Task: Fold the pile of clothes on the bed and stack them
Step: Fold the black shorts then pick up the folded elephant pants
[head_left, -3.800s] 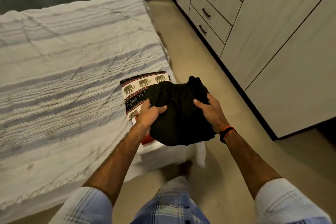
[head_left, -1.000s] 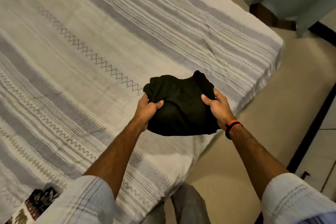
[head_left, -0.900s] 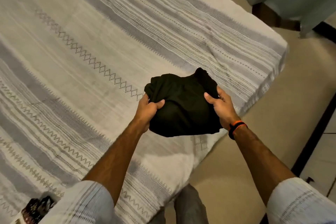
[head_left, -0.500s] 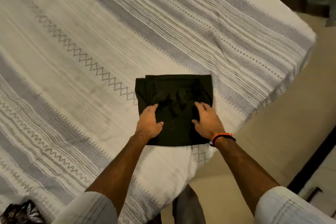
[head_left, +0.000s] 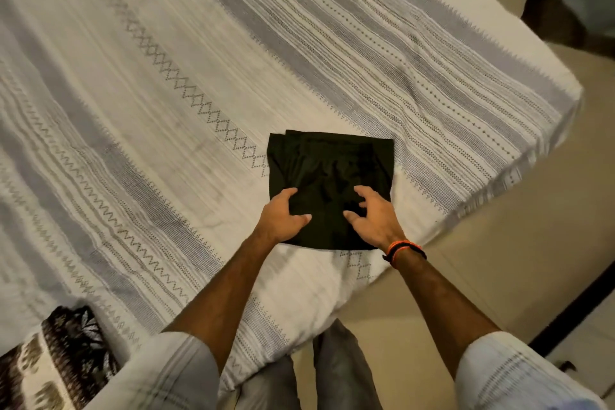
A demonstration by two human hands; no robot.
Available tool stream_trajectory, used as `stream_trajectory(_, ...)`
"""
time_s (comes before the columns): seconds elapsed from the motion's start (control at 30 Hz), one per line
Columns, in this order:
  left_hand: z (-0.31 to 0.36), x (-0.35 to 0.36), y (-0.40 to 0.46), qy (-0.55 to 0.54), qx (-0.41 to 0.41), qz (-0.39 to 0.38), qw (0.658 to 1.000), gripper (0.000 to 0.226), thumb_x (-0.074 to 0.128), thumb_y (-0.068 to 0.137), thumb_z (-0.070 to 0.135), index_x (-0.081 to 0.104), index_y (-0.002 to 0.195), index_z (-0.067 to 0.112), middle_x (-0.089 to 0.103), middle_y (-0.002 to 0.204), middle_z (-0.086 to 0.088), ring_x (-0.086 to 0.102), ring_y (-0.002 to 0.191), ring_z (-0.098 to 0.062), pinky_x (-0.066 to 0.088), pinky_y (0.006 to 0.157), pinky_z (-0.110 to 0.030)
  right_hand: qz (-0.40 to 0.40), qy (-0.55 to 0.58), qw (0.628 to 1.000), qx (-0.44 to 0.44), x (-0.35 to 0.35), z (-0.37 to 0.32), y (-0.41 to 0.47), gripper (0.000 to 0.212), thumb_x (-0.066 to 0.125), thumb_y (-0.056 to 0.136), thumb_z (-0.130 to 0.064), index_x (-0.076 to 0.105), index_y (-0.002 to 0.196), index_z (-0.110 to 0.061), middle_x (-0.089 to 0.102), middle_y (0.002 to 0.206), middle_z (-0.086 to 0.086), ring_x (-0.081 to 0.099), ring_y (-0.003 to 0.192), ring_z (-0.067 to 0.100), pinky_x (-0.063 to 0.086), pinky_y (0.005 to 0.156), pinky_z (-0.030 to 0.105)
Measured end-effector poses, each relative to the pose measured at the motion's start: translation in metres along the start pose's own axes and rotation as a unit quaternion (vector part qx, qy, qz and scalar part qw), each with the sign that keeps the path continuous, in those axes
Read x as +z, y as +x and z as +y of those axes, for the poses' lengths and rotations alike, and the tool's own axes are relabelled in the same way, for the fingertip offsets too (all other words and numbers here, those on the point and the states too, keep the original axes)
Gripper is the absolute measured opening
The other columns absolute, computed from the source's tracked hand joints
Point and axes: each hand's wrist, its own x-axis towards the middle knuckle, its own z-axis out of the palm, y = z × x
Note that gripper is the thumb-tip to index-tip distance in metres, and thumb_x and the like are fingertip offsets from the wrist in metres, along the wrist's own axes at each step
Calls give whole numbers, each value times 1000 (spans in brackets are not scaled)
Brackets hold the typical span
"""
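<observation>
**Head view: folded black garment flat near the bed's corner**

Head camera looks down on the bed [head_left: 166,76], whose striped cover spreads wide and bare beyond and to the left of the hands; its edge drops to the floor [head_left: 499,243] just right of them. The folded black garment [head_left: 329,160] lies square under both hands. A patterned folded cloth [head_left: 56,359] sits well back to the left. Left hand [head_left: 281,218] and right hand [head_left: 374,216] hover over its near half, fingers loosely spread, gripping nothing.
</observation>
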Motion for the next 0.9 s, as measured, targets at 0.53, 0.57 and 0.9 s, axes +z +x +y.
stream_trajectory(0.53,-160,-88,-186,-195,-7,109,975,60,73,88,24,47,140,13,48,142,-8,52,125,-22,45,105,-40,4,45,995,-86,122,-91,-162,53,70,90,-21,48,137,-11,59,131,5,57,94,11,44,73,14)
stream_trajectory(0.57,-176,-91,-196,-202,-4,110,973,60,73,88,25,47,140,13,48,142,-8,51,125,-21,44,106,-41,5,52,995,-88,136,-95,-173,51,71,90,-21,50,135,-11,60,130,5,58,94,11,44,71,13)
stream_trajectory(0.9,-354,-116,-308,-258,-25,149,954,60,73,89,26,47,140,10,49,140,-9,52,123,-21,46,102,-37,-46,59,989,-131,284,-141,-294,47,73,89,-23,53,130,-14,63,121,2,63,96,16,50,76,20)
